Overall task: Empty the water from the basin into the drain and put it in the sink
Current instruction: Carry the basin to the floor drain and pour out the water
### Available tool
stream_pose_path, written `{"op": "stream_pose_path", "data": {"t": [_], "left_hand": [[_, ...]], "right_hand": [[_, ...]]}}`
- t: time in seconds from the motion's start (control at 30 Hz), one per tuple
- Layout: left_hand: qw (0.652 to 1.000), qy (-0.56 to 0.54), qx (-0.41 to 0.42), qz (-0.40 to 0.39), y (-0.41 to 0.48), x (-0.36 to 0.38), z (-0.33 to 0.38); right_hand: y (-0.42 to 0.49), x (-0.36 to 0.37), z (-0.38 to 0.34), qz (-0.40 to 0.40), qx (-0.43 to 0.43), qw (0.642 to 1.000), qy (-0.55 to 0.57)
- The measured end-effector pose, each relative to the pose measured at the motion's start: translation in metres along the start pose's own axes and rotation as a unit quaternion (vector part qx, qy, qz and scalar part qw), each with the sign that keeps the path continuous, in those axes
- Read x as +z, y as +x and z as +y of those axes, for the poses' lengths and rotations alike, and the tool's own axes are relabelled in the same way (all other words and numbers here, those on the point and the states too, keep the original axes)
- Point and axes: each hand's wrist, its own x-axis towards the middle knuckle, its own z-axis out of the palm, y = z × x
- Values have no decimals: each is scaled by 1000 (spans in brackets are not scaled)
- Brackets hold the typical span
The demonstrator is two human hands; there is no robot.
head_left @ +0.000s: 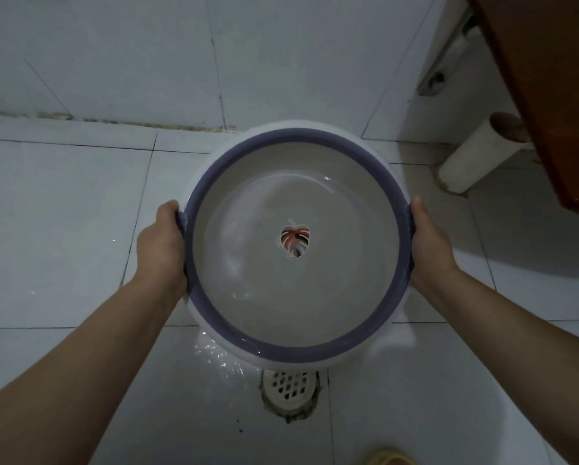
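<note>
A round white basin with a purple rim and a red leaf print on its bottom hangs above the tiled floor, holding shallow water. My left hand grips its left rim and my right hand grips its right rim. Just below the basin's near edge lies a white floor drain grate, partly hidden by the basin. Water glistens on the tile left of the drain.
A white pipe rises from the floor at the right, beside a brown wooden door or cabinet. A tiled wall stands behind the basin. A yellowish slipper tip shows at the bottom edge.
</note>
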Motion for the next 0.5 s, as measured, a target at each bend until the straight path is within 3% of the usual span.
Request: {"op": "stream_pose_path", "data": {"t": [0.5], "left_hand": [[1000, 2, 15, -1, -8, -2, 0]], "right_hand": [[-3, -2, 2, -9, -14, 1000, 12]]}}
